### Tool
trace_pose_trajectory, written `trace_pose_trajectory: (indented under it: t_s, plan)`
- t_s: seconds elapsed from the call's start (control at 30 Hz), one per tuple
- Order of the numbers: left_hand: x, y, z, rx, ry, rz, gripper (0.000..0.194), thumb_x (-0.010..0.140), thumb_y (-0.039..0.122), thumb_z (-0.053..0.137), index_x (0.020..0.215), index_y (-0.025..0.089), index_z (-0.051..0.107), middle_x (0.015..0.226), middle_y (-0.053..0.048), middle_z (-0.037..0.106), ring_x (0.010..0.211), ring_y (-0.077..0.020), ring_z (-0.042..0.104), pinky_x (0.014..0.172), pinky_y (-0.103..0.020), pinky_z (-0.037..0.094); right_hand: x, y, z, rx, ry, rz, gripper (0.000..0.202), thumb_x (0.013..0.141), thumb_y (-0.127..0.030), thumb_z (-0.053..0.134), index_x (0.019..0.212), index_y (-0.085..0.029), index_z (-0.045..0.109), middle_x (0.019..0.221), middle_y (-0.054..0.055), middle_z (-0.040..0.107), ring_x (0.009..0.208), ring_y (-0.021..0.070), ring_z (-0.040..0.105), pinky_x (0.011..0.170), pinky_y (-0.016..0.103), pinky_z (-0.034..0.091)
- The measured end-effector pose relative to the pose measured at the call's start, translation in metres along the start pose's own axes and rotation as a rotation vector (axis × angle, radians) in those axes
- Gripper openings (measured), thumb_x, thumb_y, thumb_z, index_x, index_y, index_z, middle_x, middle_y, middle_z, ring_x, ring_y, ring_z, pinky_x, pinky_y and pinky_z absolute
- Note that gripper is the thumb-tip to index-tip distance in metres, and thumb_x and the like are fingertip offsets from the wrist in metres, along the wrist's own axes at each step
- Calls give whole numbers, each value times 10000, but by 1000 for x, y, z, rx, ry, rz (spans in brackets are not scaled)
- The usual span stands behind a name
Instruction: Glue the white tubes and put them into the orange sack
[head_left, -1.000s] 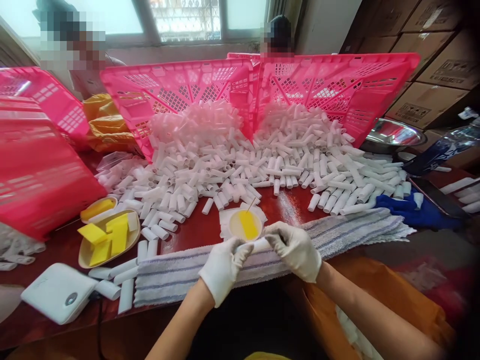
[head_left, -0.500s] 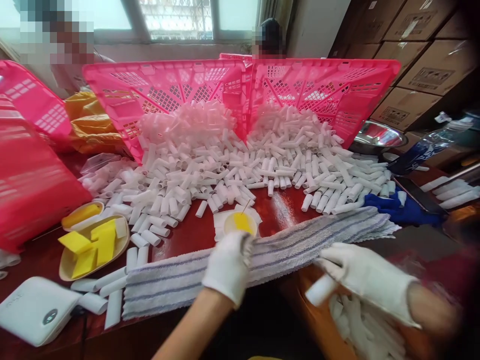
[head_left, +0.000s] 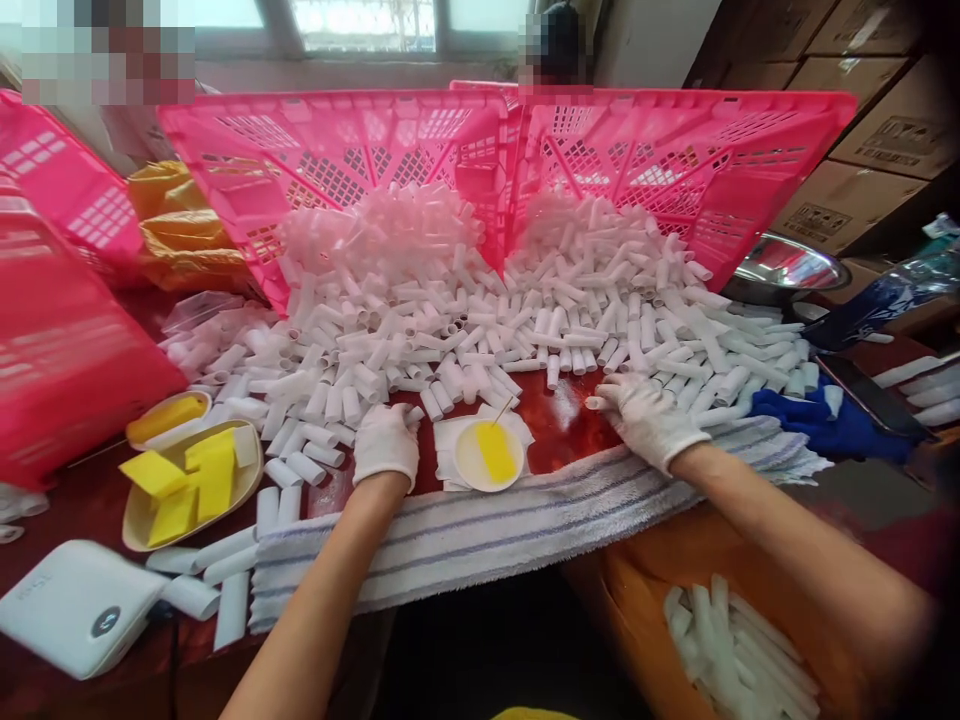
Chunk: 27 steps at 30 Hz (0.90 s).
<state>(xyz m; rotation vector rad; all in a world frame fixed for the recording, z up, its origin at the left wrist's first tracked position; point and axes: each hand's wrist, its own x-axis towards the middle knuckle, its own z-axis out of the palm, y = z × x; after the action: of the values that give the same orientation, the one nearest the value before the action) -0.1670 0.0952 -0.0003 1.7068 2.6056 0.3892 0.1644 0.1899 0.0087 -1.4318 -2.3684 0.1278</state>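
Note:
My left hand [head_left: 386, 445], in a white glove, is at the front edge of a heap of short white tubes [head_left: 450, 385]. Its fingers are closed on a white tube [head_left: 414, 413], of which only an end shows. My right hand [head_left: 651, 420], gloved too, reaches over the towel to the heap's front right. Its fingers curl around what looks like another white tube [head_left: 593, 403], mostly hidden by the glove. Between both hands stands a small white bowl [head_left: 469, 470] with a yellow sponge piece [head_left: 496, 455] and a thin stick, on a folded white cloth.
A striped grey towel [head_left: 480, 545] lies along the table's front edge. Pink crates [head_left: 675, 130] stand behind the heap. At left are a tray of yellow sponges [head_left: 251, 480] and a white device [head_left: 67, 610]. An orange bag [head_left: 637, 610] below right holds more tubes [head_left: 731, 640].
My right hand has moved up and left from above the orange bag to the heap; the tube it held there is gone from it. My left hand has moved left from the bowl to a tube.

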Motion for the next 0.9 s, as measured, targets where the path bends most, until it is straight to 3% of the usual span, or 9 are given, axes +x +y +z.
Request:
trace_pose_trajectory:
  t_s: [0.17,0.23,0.3,0.4,0.47,0.6,0.7,0.8,0.9]
  plan:
    - [-17,-4,-5,-239,-30,-17,331,829,393,469,1075,210,594,1009,-106,639,951,-251,587,799,-342,447,-22,-57,19,719,-157,-53,360,879,-378,439,1181,-204,532,1135,72,616,1038,209,580,928,347,448]
    - [-27,0,-7,-425,-47,-57,345,836,440,460,1083,223,565,1010,-76,654,909,-209,611,781,-304,456,-19,-76,25,872,-225,-99,403,854,-394,478,1199,-193,532,1200,73,583,1111,209,540,967,340,424]
    - [-35,5,-8,-567,-69,-89,345,839,462,452,1067,222,551,1010,-60,664,883,-185,622,772,-281,460,-12,-87,32,946,-281,-35,424,833,-420,504,1175,-172,544,1144,84,605,1025,201,578,895,335,466]
    - [-42,11,-6,-649,-107,-102,337,841,466,449,1039,213,551,996,-59,670,886,-183,625,777,-281,463,-3,-94,44,973,-289,130,387,803,-462,531,1021,-145,572,918,65,644,784,164,604,702,303,506]
    - [-43,11,-3,-652,-129,-106,342,837,461,458,1044,207,553,988,-66,672,891,-191,626,781,-290,465,-2,-92,53,951,-246,155,326,789,-460,547,899,-153,570,809,37,631,722,149,586,663,290,500]
    - [-42,6,3,-628,-144,-102,337,827,427,483,1070,204,551,1011,-74,666,915,-202,620,797,-306,464,-10,-84,63,855,-96,-28,194,798,-374,568,832,-185,593,823,36,632,772,153,595,735,299,504]
    - [-42,4,3,-604,-155,-100,331,817,399,502,1083,206,549,1022,-73,664,932,-209,615,807,-318,464,-18,-77,66,792,-17,-219,162,814,-310,567,925,-208,626,912,50,634,865,164,601,799,309,501]
    - [-44,6,-1,-605,-155,-113,319,817,382,505,1083,214,551,1020,-64,665,921,-197,616,801,-306,468,-22,-74,67,818,-4,-196,267,860,-311,510,1098,-221,590,1029,52,626,952,170,602,850,312,500]
    - [-47,8,-5,-604,-153,-128,308,811,363,517,1074,210,559,1001,-60,670,916,-187,618,812,-294,468,-24,-76,62,795,-52,-177,203,869,-338,501,960,-226,644,904,29,650,843,164,627,776,294,524]
